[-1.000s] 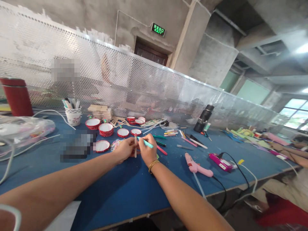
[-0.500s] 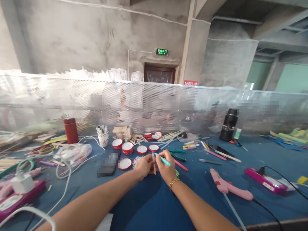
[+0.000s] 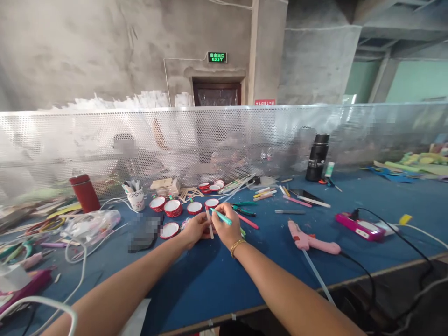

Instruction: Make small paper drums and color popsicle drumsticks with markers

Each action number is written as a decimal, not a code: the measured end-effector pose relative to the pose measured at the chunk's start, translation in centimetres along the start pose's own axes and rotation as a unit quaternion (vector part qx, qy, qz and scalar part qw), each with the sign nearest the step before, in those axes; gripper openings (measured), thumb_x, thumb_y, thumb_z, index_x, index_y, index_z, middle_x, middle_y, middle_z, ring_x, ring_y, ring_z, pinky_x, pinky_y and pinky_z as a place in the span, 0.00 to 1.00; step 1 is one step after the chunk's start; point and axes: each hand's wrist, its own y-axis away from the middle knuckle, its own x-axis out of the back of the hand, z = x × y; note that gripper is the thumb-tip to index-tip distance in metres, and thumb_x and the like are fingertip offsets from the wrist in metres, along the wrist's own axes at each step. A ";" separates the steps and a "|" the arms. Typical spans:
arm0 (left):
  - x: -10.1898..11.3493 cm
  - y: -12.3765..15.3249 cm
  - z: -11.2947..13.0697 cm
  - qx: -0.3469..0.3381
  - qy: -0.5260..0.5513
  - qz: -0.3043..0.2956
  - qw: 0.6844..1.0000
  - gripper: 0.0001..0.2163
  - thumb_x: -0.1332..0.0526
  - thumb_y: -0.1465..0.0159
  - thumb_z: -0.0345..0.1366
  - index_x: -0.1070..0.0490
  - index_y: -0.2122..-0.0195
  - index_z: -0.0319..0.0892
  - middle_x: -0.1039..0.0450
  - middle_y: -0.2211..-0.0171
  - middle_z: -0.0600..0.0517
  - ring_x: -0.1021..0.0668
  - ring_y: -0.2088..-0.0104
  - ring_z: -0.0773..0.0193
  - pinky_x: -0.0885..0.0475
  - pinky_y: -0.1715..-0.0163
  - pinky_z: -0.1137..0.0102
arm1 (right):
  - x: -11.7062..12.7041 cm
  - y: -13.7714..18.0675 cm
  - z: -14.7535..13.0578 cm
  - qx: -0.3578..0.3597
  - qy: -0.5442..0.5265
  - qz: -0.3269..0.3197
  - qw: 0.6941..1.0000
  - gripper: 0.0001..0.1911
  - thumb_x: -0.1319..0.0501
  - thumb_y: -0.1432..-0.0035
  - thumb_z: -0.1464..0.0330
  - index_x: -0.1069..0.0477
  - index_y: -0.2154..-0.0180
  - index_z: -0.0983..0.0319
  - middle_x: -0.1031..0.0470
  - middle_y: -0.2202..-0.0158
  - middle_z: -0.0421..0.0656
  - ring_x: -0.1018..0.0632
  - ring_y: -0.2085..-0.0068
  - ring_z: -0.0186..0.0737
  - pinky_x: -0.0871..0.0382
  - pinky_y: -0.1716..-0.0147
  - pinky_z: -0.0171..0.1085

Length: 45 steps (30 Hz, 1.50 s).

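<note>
Two hands [image 3: 195, 230] [image 3: 227, 227] close together, forearms [image 3: 140, 277] [image 3: 276, 282] aslant

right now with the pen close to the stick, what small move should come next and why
Probably a short pen stroke on the stick, with the left hand holding it steady: the right hand grips the pen with its tip at or near the stick, though contact is too small to confirm.

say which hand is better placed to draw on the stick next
Right, probably: the right hand holds the pen, its tip close to the stick, while the left hand holds it.
</note>
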 end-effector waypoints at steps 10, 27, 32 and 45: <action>0.5 -0.1 -0.2 0.004 -0.001 -0.004 1.000 0.18 0.25 0.47 0.45 0.28 0.64 0.41 0.19 0.71 0.50 0.17 0.72 0.62 0.24 0.71 0.72 | 0.0 0.0 -0.1 -0.014 0.019 0.012 1.000 0.05 0.42 0.44 0.65 0.37 0.71 0.57 0.28 0.74 0.39 0.26 0.71 0.40 0.32 0.67 0.38; 0.5 -0.6 -0.2 -0.029 -0.033 0.010 0.999 0.14 0.25 0.47 0.41 0.27 0.68 0.40 0.22 0.72 0.52 0.19 0.71 0.64 0.25 0.72 0.73 | 0.5 -0.5 0.2 -0.009 0.004 0.014 1.000 0.04 0.42 0.45 0.65 0.35 0.71 0.57 0.28 0.74 0.38 0.26 0.71 0.39 0.32 0.67 0.37; 0.6 -0.5 -0.1 -0.036 -0.042 -0.006 0.998 0.17 0.24 0.49 0.44 0.25 0.65 0.41 0.20 0.69 0.51 0.20 0.71 0.64 0.25 0.72 0.72 | 0.2 -0.4 0.4 -0.004 0.025 -0.001 1.000 0.06 0.42 0.45 0.66 0.37 0.73 0.57 0.29 0.76 0.37 0.27 0.73 0.38 0.34 0.68 0.36; 0.3 -0.4 -0.1 -0.027 -0.026 -0.009 0.999 0.19 0.25 0.49 0.44 0.26 0.62 0.40 0.21 0.68 0.50 0.20 0.70 0.63 0.23 0.70 0.69 | -0.1 -0.3 0.6 0.000 0.038 -0.028 0.999 0.07 0.41 0.43 0.65 0.36 0.73 0.57 0.27 0.75 0.38 0.26 0.71 0.39 0.34 0.67 0.36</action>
